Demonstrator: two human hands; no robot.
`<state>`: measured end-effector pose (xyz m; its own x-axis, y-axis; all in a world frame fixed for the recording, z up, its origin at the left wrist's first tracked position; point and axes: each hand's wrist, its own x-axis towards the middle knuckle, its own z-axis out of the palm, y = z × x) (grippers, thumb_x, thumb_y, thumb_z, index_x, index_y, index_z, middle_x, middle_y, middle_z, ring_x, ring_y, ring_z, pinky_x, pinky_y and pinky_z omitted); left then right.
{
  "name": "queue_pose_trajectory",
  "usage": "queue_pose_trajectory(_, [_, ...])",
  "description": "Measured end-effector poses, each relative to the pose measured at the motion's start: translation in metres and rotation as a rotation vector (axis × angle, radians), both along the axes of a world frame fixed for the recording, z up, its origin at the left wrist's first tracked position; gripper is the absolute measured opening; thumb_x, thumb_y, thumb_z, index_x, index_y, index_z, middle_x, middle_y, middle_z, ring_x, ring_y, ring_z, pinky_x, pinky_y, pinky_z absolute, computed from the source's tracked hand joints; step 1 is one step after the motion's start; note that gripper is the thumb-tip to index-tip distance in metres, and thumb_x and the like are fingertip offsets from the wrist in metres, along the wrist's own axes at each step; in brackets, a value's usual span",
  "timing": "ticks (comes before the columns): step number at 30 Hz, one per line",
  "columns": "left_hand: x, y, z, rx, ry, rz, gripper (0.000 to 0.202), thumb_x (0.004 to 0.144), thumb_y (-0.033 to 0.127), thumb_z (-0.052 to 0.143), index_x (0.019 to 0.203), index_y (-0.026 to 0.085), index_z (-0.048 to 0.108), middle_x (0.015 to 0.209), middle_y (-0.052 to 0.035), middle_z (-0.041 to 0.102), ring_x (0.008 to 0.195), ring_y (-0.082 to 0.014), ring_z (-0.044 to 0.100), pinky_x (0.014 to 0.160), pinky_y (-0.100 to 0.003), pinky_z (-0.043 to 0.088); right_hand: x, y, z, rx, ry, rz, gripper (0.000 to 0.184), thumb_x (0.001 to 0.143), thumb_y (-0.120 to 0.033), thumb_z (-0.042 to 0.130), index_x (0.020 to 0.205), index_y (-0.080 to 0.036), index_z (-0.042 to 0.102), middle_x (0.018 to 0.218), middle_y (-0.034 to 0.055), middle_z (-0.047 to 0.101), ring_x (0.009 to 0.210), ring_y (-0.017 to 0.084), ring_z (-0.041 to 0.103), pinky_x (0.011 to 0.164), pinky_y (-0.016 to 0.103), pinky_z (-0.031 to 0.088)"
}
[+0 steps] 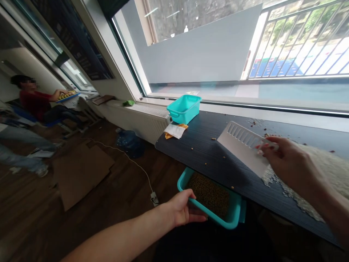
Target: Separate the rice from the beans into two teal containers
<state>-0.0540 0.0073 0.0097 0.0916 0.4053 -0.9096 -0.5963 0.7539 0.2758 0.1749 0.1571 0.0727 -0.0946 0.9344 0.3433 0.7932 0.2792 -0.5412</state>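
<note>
My left hand (185, 209) grips the near rim of a teal plastic basin (236, 218), thumb on the rim and fingers underneath. Small yellow-brown beans or grains (209, 193) cover its bottom. The basin is just below the front edge of a dark table (201, 145). Over the tabletop, my right hand (280, 153) pinches a flat white plastic scraper (240, 149) with a row of slots. The scraper is tilted, its lower corner close to a spread of white rice-like grains (324, 163). A few loose beans lie on the table to its left.
Another teal basin (185, 109) stands at the table's far left, behind a white and orange packet (175, 131). A radiator (144, 118) adjoins the table. On the floor are a blue water bottle (131, 142), cardboard (81, 171) and a cable. A person (35, 96) sits at far left.
</note>
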Motion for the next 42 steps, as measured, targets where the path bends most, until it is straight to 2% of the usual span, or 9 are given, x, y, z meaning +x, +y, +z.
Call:
queue_pose_trajectory(6, [-0.002, -0.001, -0.007, 0.003, -0.024, 0.021, 0.014, 0.064, 0.016, 0.043, 0.074, 0.009, 0.051, 0.059, -0.0111, 0.061, 0.055, -0.0212, 0.063, 0.051, -0.031, 0.055, -0.009, -0.03, 0.01, -0.09, -0.092, 0.104, 0.04, 0.076, -0.049, 0.041, 0.108, -0.029, 0.054, 0.07, 0.0011, 0.067, 0.056, 0.019, 0.06, 0.049, 0.029, 0.043])
queue_pose_trajectory(11, [-0.007, -0.004, -0.006, 0.009, -0.013, 0.05, 0.013, 0.065, 0.016, 0.044, 0.075, 0.012, 0.049, 0.061, -0.0108, 0.062, 0.057, -0.0216, 0.064, 0.051, -0.032, 0.055, -0.019, 0.001, 0.016, -0.005, -0.148, 0.016, 0.046, 0.079, -0.046, 0.035, 0.116, -0.025, 0.053, 0.083, 0.0075, 0.068, 0.072, 0.024, 0.062, 0.056, 0.031, 0.042])
queue_pose_trajectory(15, [-0.017, -0.007, -0.001, 0.028, 0.002, 0.081, 0.014, 0.065, 0.016, 0.044, 0.078, 0.012, 0.048, 0.063, -0.0104, 0.062, 0.057, -0.0209, 0.063, 0.052, -0.031, 0.054, -0.037, 0.025, 0.013, -0.006, -0.221, 0.043, 0.045, 0.081, -0.041, 0.033, 0.116, -0.022, 0.055, 0.082, 0.0102, 0.068, 0.074, 0.026, 0.062, 0.057, 0.032, 0.04])
queue_pose_trajectory(20, [-0.03, -0.01, 0.003, 0.033, 0.022, 0.108, 0.015, 0.066, 0.016, 0.043, 0.08, 0.012, 0.047, 0.064, -0.0109, 0.062, 0.055, -0.0203, 0.063, 0.052, -0.031, 0.054, -0.055, 0.018, 0.008, -0.017, -0.291, 0.103, 0.047, 0.081, -0.046, 0.03, 0.115, -0.024, 0.055, 0.074, 0.0098, 0.068, 0.066, 0.028, 0.061, 0.053, 0.033, 0.037])
queue_pose_trajectory(27, [-0.04, -0.01, 0.003, 0.04, 0.024, 0.141, 0.014, 0.064, 0.015, 0.042, 0.075, 0.01, 0.049, 0.058, -0.0097, 0.06, 0.053, -0.02, 0.062, 0.051, -0.03, 0.054, -0.064, -0.007, 0.01, -0.031, -0.244, 0.328, 0.041, 0.08, -0.049, 0.034, 0.106, -0.031, 0.06, 0.071, 0.0017, 0.068, 0.053, 0.02, 0.059, 0.048, 0.028, 0.037])
queue_pose_trajectory(30, [-0.042, -0.01, 0.007, 0.032, 0.028, 0.153, 0.017, 0.063, 0.015, 0.041, 0.076, 0.008, 0.05, 0.057, -0.0102, 0.059, 0.053, -0.0204, 0.062, 0.05, -0.03, 0.054, -0.078, -0.005, 0.015, 0.028, -0.152, 0.405, 0.041, 0.079, -0.047, 0.036, 0.104, -0.028, 0.062, 0.072, 0.0039, 0.068, 0.051, 0.019, 0.057, 0.048, 0.028, 0.037])
queue_pose_trajectory(37, [-0.045, -0.016, 0.01, 0.048, 0.067, 0.168, 0.017, 0.065, 0.016, 0.042, 0.079, 0.011, 0.05, 0.059, -0.0096, 0.061, 0.054, -0.0199, 0.062, 0.05, -0.031, 0.054, -0.128, 0.004, 0.022, -0.027, -0.102, 0.67, 0.04, 0.085, -0.04, 0.029, 0.108, -0.027, 0.059, 0.09, 0.0, 0.068, 0.07, 0.015, 0.061, 0.059, 0.023, 0.042])
queue_pose_trajectory(39, [-0.046, -0.019, 0.008, 0.052, 0.074, 0.162, 0.017, 0.066, 0.016, 0.042, 0.08, 0.011, 0.05, 0.061, -0.0099, 0.062, 0.054, -0.0196, 0.062, 0.051, -0.031, 0.054, -0.126, 0.002, 0.024, -0.063, -0.094, 0.744, 0.037, 0.085, -0.038, 0.032, 0.105, -0.027, 0.061, 0.093, -0.0021, 0.068, 0.078, 0.015, 0.061, 0.067, 0.023, 0.043])
queue_pose_trajectory(42, [-0.041, -0.023, 0.004, 0.041, 0.07, 0.146, 0.016, 0.065, 0.016, 0.043, 0.078, 0.011, 0.05, 0.063, -0.0112, 0.062, 0.056, -0.0198, 0.062, 0.053, -0.031, 0.054, -0.096, -0.008, 0.024, -0.093, -0.072, 0.737, 0.033, 0.083, -0.039, 0.039, 0.101, -0.025, 0.064, 0.091, -0.0014, 0.068, 0.078, 0.015, 0.061, 0.069, 0.024, 0.044])
